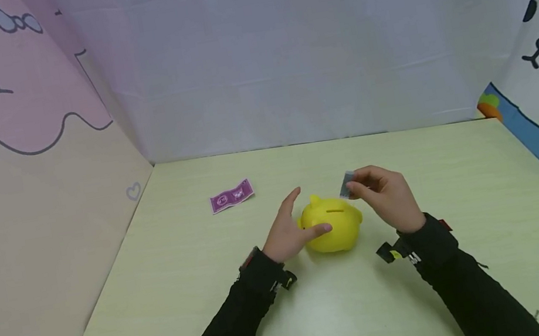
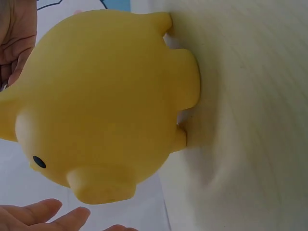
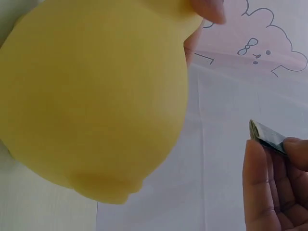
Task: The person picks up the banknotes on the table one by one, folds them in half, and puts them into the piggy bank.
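Note:
A yellow piggy bank (image 1: 340, 230) stands on the table, its coin slot facing up. My left hand (image 1: 288, 233) is spread around its snout end, with the thumb in front of its side; whether the thumb touches it I cannot tell. My right hand (image 1: 386, 196) pinches a small folded banknote (image 1: 346, 185) between thumb and fingers, up and to the right of the slot. In the right wrist view the folded banknote (image 3: 269, 136) shows its layered end, apart from the piggy bank (image 3: 96, 96). The left wrist view shows the piggy bank's (image 2: 106, 86) snout, eye and feet.
A purple banknote (image 1: 232, 196) lies on the table behind and left of the piggy bank. White cloth (image 1: 309, 54) hangs behind the table (image 1: 338, 323), and printed cartoon panels stand at the left and right sides.

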A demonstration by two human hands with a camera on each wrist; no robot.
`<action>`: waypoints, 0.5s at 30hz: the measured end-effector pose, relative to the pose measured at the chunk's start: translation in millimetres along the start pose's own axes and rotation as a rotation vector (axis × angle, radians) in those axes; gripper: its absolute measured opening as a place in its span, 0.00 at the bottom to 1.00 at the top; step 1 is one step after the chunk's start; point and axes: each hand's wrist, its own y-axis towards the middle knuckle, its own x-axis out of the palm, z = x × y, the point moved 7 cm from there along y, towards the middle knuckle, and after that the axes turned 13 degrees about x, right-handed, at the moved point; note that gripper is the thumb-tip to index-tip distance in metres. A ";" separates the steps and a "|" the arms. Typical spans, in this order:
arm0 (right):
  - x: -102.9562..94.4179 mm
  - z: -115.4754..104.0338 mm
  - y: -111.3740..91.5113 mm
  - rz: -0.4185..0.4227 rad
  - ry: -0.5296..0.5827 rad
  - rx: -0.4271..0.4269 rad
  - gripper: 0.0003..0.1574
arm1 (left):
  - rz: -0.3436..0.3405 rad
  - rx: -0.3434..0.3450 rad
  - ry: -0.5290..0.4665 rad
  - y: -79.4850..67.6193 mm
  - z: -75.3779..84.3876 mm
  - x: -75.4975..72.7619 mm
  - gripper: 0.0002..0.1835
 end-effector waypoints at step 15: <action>4.6 13.0 3.4 -0.039 -0.005 0.013 0.08 | -0.088 -0.005 -0.040 0.2 -15.1 18.4 0.55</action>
